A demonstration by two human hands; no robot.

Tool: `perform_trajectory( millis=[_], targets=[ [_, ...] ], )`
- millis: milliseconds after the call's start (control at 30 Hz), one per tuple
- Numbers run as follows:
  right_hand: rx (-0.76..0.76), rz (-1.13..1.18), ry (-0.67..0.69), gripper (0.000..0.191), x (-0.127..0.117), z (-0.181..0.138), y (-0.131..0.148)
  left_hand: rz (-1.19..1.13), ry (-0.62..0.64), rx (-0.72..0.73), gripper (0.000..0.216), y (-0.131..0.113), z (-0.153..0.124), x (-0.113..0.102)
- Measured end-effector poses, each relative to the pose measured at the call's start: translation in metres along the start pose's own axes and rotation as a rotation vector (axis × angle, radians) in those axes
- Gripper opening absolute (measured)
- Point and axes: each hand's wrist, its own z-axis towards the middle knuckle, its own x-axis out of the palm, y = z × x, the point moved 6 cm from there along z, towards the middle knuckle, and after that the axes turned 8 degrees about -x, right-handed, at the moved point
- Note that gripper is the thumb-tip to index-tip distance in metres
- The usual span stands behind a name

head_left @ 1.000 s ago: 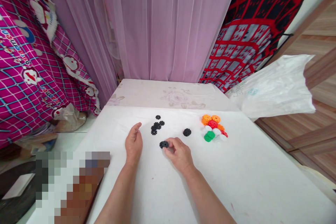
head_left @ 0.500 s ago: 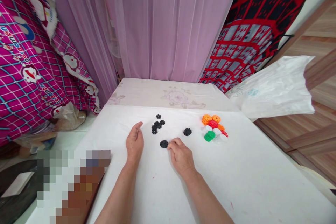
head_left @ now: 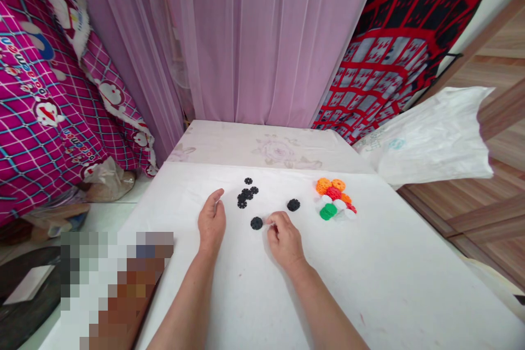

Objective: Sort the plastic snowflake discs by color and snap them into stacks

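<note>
My left hand [head_left: 212, 222] rests on its edge on the white tablecloth, fingers stretched out and holding nothing. To its right lies a loose cluster of black snowflake discs [head_left: 246, 194]. A small stack of black snowflake discs [head_left: 256, 223] sits in front, between my hands. Just right of that stack is my right hand [head_left: 284, 236], its fingers bent and slightly parted beside the discs, with nothing visible in them. Another black disc stack [head_left: 293, 205] lies beyond my right hand.
Orange discs [head_left: 324, 186], red discs [head_left: 333, 193], white discs [head_left: 338, 205] and green discs [head_left: 328, 211] form a pile at the right. A white plastic bag [head_left: 430, 139] hangs over the table's right edge. Purple curtains [head_left: 262, 38] close off the far side.
My right hand has drawn slightly away from the near black stack, and its finger and thumb have parted. The left hand and the discs stay in place.
</note>
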Motion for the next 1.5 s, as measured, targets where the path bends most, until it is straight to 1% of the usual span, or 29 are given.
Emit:
perform_trajectory(
  millis=[33, 133, 167, 333, 500, 800, 900, 1000, 1067, 1133, 1233, 1300, 1367, 1433, 1500],
  targets=[
    [0.015, 0.030, -0.005, 0.030, 0.001, 0.001, 0.000, 0.002, 0.002, -0.001, 0.031, 0.000, 0.000, 0.000],
    [-0.002, 0.115, 0.042, 0.050, 0.007, 0.004, 0.003, -0.001, 0.009, 0.000, 0.031, -0.003, -0.001, 0.000],
    [-0.004, 0.133, 0.058, 0.052, 0.008, 0.005, 0.004, -0.001, 0.009, 0.002, 0.031, -0.004, -0.001, 0.000],
    [0.026, 0.142, 0.119, 0.039, 0.011, 0.010, 0.007, 0.034, 0.002, -0.001, 0.031, -0.007, -0.003, -0.001],
    [0.031, 0.102, 0.145, 0.034, 0.010, 0.013, 0.009, 0.055, -0.001, 0.015, 0.031, -0.010, -0.003, -0.001],
    [0.005, 0.090, 0.116, 0.034, 0.011, 0.012, 0.011, 0.054, 0.010, -0.001, 0.031, -0.012, -0.005, -0.001],
    [0.006, 0.114, 0.075, 0.033, 0.011, 0.013, 0.006, 0.053, 0.011, -0.010, 0.032, -0.014, -0.005, -0.001],
    [0.029, 0.137, 0.031, 0.026, 0.013, 0.026, -0.005, 0.055, 0.004, -0.016, 0.031, -0.013, -0.005, -0.001],
    [0.076, 0.088, 0.031, 0.027, 0.016, 0.042, -0.015, 0.048, 0.000, -0.015, 0.031, -0.011, -0.004, -0.001],
    [0.119, -0.027, 0.060, 0.033, 0.021, 0.061, -0.023, 0.034, -0.004, -0.008, 0.031, -0.008, -0.003, -0.001],
    [0.134, -0.186, 0.159, 0.041, 0.030, 0.085, -0.029, 0.023, -0.012, 0.000, 0.030, -0.004, -0.002, -0.001],
    [0.128, -0.228, 0.216, 0.035, 0.035, 0.096, -0.031, 0.029, -0.009, 0.004, 0.030, -0.004, -0.002, -0.001],
    [0.127, -0.236, 0.236, 0.024, 0.037, 0.101, -0.033, 0.037, -0.003, 0.008, 0.030, -0.006, -0.003, -0.001],
    [0.132, -0.223, 0.223, 0.017, 0.037, 0.102, -0.034, 0.043, -0.001, 0.007, 0.030, -0.008, -0.003, -0.001],
    [0.127, -0.195, 0.177, 0.013, 0.035, 0.097, -0.035, 0.046, -0.002, -0.004, 0.030, -0.009, -0.003, -0.002]
  ],
)
